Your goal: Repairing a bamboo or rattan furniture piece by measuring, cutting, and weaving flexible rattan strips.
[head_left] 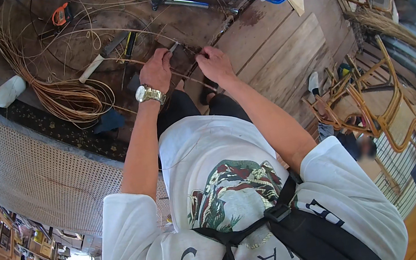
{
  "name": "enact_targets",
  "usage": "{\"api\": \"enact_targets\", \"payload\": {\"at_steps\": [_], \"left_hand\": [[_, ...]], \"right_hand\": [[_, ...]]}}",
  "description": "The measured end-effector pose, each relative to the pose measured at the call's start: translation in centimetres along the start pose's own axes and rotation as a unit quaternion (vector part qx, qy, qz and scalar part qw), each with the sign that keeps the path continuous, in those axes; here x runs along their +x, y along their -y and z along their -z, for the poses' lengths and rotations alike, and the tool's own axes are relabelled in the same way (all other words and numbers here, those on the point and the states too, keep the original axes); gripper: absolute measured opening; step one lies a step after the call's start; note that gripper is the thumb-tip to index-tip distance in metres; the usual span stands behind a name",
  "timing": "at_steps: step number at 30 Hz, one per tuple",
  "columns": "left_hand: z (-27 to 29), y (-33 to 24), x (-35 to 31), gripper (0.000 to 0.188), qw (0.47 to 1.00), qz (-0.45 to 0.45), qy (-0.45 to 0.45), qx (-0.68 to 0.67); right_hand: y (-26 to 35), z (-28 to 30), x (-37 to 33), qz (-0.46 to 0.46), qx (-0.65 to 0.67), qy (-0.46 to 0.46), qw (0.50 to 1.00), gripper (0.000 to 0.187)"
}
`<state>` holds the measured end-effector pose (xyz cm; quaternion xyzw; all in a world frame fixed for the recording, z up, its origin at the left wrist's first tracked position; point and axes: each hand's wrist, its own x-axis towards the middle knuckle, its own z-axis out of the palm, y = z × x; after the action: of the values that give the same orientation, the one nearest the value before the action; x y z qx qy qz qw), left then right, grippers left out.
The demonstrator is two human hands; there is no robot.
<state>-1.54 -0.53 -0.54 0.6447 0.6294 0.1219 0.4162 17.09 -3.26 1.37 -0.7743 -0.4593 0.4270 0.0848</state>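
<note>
Two hands, right of cane coil (57, 103): slim pale piece (174, 47) pinched by left hand (156, 71); right hand (214, 64) curled, hold not discernible. Piece could be dropped if loosely pinched.

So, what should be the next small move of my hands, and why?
Perhaps bring your right hand a little toward your left hand: a small pale piece sticks out of the left hand on that side, and the two hands are close but apart. I cannot tell what the right hand holds.
</note>
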Motion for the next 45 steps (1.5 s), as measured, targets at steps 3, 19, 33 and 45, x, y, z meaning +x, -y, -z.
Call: {"api": "enact_targets", "payload": {"at_steps": [3,19,33,45], "left_hand": [[-0.6,0.0,0.3,0.019,1.000,0.008,-0.012,0.019],[-2.0,-0.4,0.1,0.022,0.982,-0.043,-0.092,0.161],[-1.9,0.5,-0.2,0.028,0.981,-0.022,-0.065,0.180],[-1.9,-0.2,0.2,0.025,0.983,-0.034,-0.082,0.158]], "right_hand": [[-0.4,0.0,0.2,-0.002,0.009,0.002,1.000,0.035],[-4.7,-0.4,1.5,0.145,0.068,-0.001,0.987,0.039],[-32.8,5.6,-8.2,0.002,-0.331,0.111,0.937,0.048],[-6.2,0.6,1.6,0.229,0.031,-0.005,0.973,0.030]]}}
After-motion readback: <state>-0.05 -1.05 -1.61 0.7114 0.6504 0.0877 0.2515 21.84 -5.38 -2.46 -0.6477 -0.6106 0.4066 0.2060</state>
